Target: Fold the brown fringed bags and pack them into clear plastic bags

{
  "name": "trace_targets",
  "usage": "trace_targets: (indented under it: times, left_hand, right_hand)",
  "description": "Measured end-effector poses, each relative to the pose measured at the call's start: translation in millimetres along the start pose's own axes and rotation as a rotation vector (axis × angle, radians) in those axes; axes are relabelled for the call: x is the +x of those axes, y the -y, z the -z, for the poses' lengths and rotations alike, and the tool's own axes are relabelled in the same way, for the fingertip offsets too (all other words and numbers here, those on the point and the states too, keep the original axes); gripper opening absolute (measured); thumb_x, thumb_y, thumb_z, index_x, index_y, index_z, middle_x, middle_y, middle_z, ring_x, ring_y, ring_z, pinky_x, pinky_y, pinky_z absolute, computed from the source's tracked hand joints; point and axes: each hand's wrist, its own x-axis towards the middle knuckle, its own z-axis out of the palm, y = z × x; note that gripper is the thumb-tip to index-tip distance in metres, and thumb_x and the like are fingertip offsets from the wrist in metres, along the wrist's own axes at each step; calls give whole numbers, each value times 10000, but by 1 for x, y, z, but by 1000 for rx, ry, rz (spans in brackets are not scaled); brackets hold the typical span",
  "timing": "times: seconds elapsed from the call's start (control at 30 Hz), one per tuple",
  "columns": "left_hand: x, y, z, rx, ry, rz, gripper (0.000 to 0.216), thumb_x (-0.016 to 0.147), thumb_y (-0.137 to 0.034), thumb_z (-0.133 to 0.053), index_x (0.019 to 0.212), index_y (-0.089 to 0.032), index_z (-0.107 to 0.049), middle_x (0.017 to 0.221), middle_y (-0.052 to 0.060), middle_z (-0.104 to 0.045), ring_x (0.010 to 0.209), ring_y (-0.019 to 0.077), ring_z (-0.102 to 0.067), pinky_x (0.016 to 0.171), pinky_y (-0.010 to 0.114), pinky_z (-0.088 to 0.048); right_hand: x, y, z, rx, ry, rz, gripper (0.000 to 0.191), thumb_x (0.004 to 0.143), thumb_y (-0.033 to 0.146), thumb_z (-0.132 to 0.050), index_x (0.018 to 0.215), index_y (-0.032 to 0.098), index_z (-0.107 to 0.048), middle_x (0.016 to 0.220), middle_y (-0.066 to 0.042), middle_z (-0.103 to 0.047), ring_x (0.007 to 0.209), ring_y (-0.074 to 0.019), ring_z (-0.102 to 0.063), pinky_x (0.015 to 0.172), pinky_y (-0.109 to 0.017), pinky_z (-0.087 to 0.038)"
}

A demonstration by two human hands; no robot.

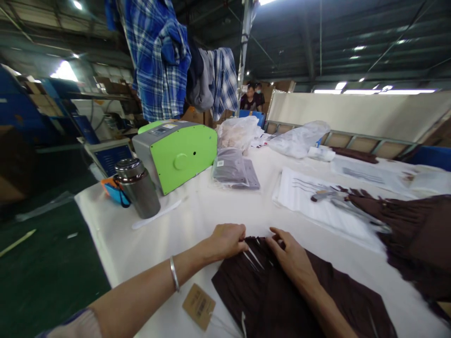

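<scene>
Table (197,211): bagged grey cloth (229,170), brown garment (275,293)

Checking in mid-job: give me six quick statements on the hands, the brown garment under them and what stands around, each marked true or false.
1. The left hand and right hand are both at the dark brown garment. True.
2. The silver bracelet is on the right arm. False: the silver bracelet is on the left arm.
3. The green machine stands on the white table. True.
4. The flask lies on its side. False: the flask stands upright.
5. A tan tag lies left of the garment in the picture. True.
6. The blue plaid shirt is spread on the table. False: the blue plaid shirt hangs.
</scene>
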Motion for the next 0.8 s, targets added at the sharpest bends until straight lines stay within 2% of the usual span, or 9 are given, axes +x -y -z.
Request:
trace_targets:
  times: [0.1,0.2,0.27,0.33,0.4,0.5,0.6,0.7,0.8]
  left_hand:
    - [-5,-5,-2,27,-30,5,157,857,-368,-539,931,-235,-578,935,21,-683,881,230,-640,725,298,-453]
    - [-20,-4,-1,49,-52,28,236,889,-438,-505,1015,-240,-533,927,7,-675,819,208,-635,666,277,-439]
    - [-34,-2,-1,90,-45,38,234,868,-445,-543,963,-231,-535,889,11,-665,800,219,-627,649,279,-423]
    - [-46,1,-3,142,-26,21,161,868,-383,-551,882,-223,-532,886,20,-651,834,227,-614,676,284,-411]
    - [-53,2,-6,161,-24,-9,115,906,-323,-496,856,-220,-507,889,20,-634,846,212,-600,699,279,-397]
    - [-61,-3,-4,45,-56,18,135,960,-299,-396,855,-227,-443,759,-16,-579,705,171,-563,631,259,-356]
    - [-71,-29,7,-116,-81,48,154,960,-288,-382,817,-234,-401,629,-57,-482,589,149,-486,564,254,-300]
    - [-82,-76,12,-260,-61,-43,165,935,-312,-438,794,-230,-414,604,-66,-460,567,132,-468,538,237,-294]
    - [-84,-126,-6,-552,166,-84,120,924,-335,-438,864,-232,-429,566,-79,-489,469,119,-492,454,197,-342]
  right_hand:
    - [6,13,-6,-47,73,139,520,792,471,-604,1240,208,-621,1296,-129,-583,1203,-320,-504,1023,-475,-351]
    - [11,23,-10,-52,148,257,353,733,343,-686,1076,262,-705,1337,-79,-570,1272,-299,-449,1057,-447,-310]
    - [15,26,-9,-27,172,289,193,762,283,-639,926,243,-732,1229,-70,-638,1214,-263,-502,1035,-399,-337]
    - [17,26,-2,9,187,293,149,792,255,-579,816,228,-724,1076,-60,-694,1100,-232,-573,972,-354,-391]
    - [18,25,8,48,204,279,172,802,245,-547,807,224,-718,949,-41,-718,962,-207,-623,874,-318,-442]
    - [16,21,29,97,227,253,180,792,252,-553,842,224,-724,863,-22,-734,820,-190,-649,754,-294,-467]
    - [10,15,51,129,248,272,165,770,274,-584,834,236,-731,850,-6,-739,799,-189,-651,730,-287,-465]
    - [0,4,73,135,237,306,187,743,260,-573,837,236,-733,871,-7,-734,826,-198,-648,773,-299,-467]
    - [-15,-15,93,108,204,309,254,701,202,-523,844,223,-731,912,-28,-731,876,-214,-650,834,-321,-468]
